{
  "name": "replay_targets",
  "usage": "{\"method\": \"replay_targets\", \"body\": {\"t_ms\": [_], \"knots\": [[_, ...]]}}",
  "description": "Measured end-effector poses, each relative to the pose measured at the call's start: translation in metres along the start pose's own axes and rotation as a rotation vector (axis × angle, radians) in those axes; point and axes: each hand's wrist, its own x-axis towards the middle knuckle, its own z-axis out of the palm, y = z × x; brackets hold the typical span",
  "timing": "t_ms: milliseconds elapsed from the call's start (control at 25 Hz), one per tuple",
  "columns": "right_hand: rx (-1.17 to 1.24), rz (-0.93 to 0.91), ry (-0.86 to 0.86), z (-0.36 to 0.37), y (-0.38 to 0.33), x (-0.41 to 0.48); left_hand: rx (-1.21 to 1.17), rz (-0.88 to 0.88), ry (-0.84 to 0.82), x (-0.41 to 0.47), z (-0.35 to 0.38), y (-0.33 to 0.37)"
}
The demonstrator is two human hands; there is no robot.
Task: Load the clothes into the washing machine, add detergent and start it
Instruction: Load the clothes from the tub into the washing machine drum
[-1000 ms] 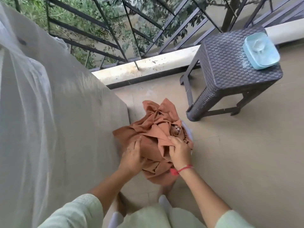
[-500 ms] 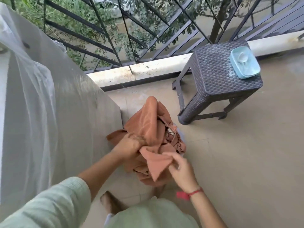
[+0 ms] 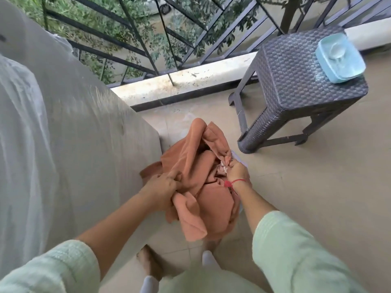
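Rumpled rust-orange clothes [image 3: 196,166], bunched

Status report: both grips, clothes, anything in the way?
Left grip holds the clothes; right grip pinches them too. Clothes bunched low beside the covered machine, not loaded. Stool off right, not in the way.

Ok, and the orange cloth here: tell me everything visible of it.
The orange cloth is a rust-coloured, soft-looking fabric, crumpled into a loose bundle with deep folds, one flap hanging toward the person. It sits low over the tiled floor, close beside the grey covered appliance; what lies beneath it is hidden. The left hand grips a bunched fold on its left side, the right hand pinches fabric at its right edge. A pale scrap shows among the folds.
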Motion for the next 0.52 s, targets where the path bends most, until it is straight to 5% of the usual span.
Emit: {"method": "replay_targets", "body": {"t_ms": [120, 240, 520], "knots": [[0.152, 0.03, 0.248, -0.017, -0.005, -0.029, -0.15, -0.013, 0.154, -0.019, 0.008, -0.013], [0.375, -0.173, 0.54, -0.077, -0.041, -0.081, -0.226, -0.149, 0.293, -0.037, -0.021, -0.013], [0.422, -0.735, 0.911, -0.232, -0.138, -0.197, -0.349, -0.228, 0.36, -0.066, -0.096, 0.002]]}}
